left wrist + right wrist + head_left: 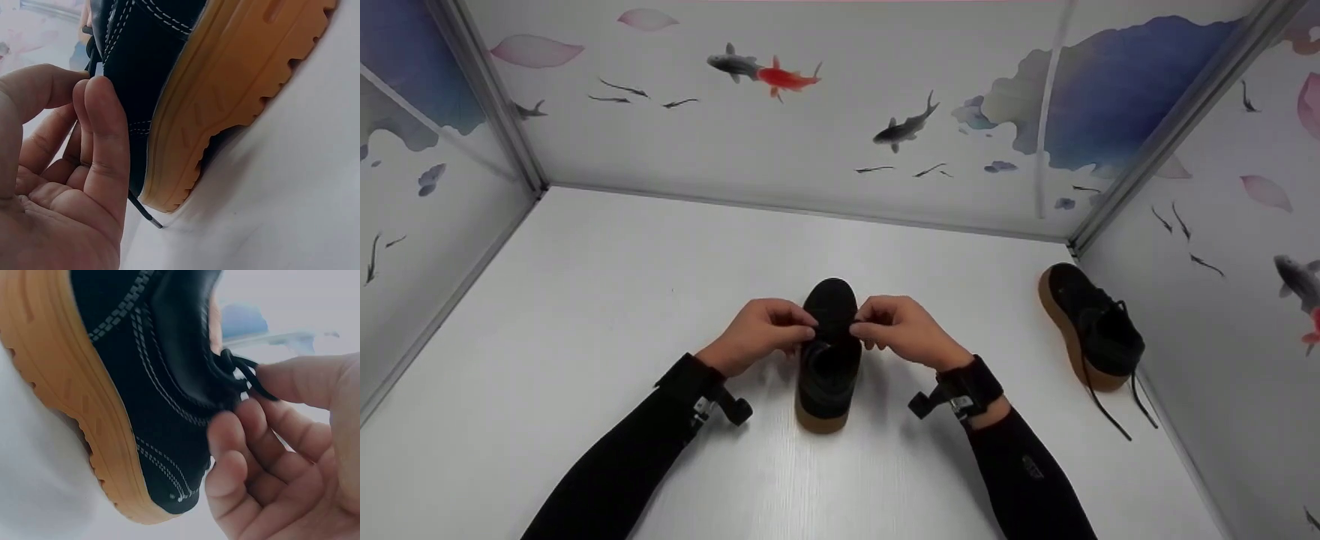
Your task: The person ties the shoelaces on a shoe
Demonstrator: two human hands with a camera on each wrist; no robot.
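Note:
A black shoe (823,397) with white stitching and a thick tan sole stands upright on the white table, toe pointing away from me. On its left side my left hand (757,334) pinches a black shoelace (93,55) between thumb and fingertips. From the right, my right hand (907,330) pinches the lace (256,382) near a looped knot over the shoe's tongue. Both hands are close to the lacing, their other fingers bent near the upper. Below the left fingers, a lace end (147,215) with a metal tip hangs past the sole.
At the right edge of the table (607,315), a matching second shoe (1069,296) sits close to the side wall, its loose laces (1108,416) trailing toward me. White panels (810,150) painted with fish and petals enclose the back and both sides.

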